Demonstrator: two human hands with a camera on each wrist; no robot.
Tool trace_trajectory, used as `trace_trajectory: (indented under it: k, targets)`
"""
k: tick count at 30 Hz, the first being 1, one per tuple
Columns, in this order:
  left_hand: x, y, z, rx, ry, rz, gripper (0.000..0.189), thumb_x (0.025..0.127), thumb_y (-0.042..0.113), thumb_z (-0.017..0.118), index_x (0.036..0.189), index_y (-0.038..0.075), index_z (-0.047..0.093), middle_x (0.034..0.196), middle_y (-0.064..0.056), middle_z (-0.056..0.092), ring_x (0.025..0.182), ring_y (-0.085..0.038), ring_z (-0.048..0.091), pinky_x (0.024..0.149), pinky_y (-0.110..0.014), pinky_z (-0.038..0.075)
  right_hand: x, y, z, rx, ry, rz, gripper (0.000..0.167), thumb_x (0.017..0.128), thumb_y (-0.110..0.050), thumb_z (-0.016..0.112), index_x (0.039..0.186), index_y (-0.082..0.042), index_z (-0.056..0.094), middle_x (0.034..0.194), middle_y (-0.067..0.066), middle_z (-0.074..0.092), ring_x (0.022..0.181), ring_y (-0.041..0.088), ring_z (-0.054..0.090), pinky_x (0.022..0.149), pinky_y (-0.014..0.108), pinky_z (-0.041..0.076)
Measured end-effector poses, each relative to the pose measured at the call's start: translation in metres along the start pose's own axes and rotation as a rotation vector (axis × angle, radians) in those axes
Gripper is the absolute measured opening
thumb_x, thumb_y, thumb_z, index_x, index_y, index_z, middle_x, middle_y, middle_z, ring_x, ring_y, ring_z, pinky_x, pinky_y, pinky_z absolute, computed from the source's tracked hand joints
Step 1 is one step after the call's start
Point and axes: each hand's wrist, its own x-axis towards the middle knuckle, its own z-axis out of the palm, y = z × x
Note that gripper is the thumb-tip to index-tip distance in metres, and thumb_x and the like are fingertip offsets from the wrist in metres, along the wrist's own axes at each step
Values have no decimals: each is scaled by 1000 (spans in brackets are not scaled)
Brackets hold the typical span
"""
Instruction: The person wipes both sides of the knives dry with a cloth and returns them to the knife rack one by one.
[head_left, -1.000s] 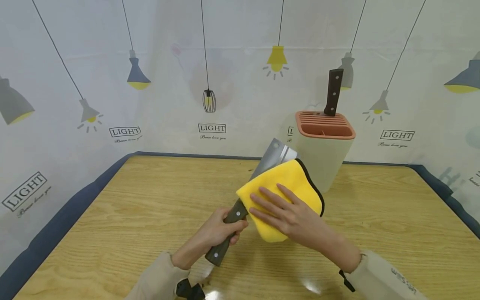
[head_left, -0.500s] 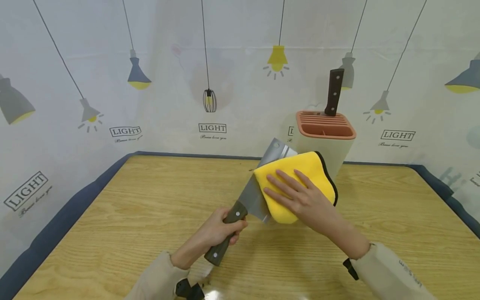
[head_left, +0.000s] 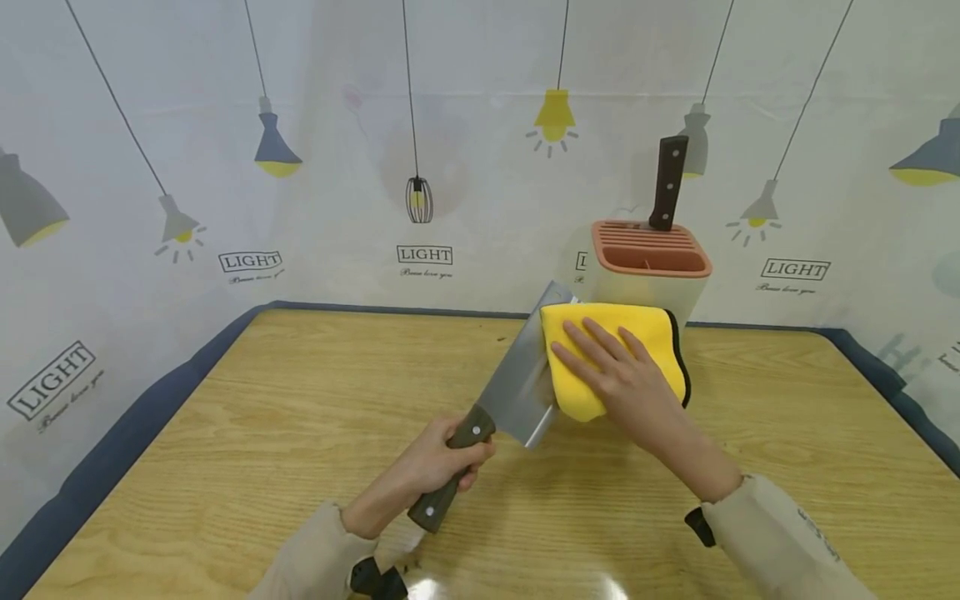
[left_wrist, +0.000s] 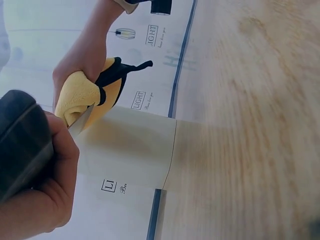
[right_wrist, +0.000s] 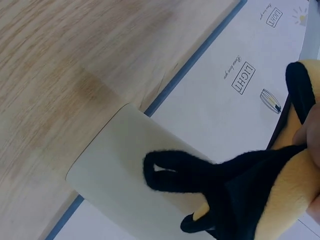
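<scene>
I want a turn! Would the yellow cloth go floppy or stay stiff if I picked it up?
The cloth would probably flop, since it bends and folds in the wrist views. Its fuzzy surface seems unlikely to slip. Being fabric, it's probably light.

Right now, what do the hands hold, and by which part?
Left hand: the cleaver, by its handle. Right hand: the yellow cloth, with fingers across its top.
</scene>
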Motion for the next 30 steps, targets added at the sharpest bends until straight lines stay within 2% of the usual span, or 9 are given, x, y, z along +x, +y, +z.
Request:
trace_trajectory:
  k: [7, 19, 24, 30]
  targets:
    - [0, -2, 0, -6, -4, 11, 11, 87, 4, 52, 88, -7, 50, 55, 0, 46, 43, -7, 43, 42, -19, 38, -3, 4, 2, 8, 21, 88, 69, 64, 19, 65, 126, -8, 49, 132, 17, 42, 120, 35, 40, 88, 55, 37]
    - [-1, -1, 0, -12, -5, 4, 15, 87, 8, 54, 88, -7, 50, 57, 0, 46, 43, -6, 42, 42, -19, 38, -7, 12, 3, 14, 25, 183, 63, 66, 13, 69, 124, -6, 51, 129, 17, 44, 115, 36, 43, 84, 56, 39]
    - [-1, -2, 0, -18, -13, 1, 15, 87, 8, 53, 88, -7, 50, 57, 0, 46, 43, -6, 43, 43, -19, 39, -7, 11, 3, -6, 40, 177, 63, 65, 14, 69, 123, -6, 52, 129, 17, 45, 115, 36, 44, 84, 56, 39]
    - [0, -3, -1, -24, -6, -18, 12, 87, 8, 53, 85, -3, 49, 56, 1, 46, 43, -6, 43, 43, -19, 39, -7, 6, 3, -54, 57, 123, 64, 63, 15, 69, 121, -7, 54, 128, 17, 47, 116, 35, 44, 86, 55, 39]
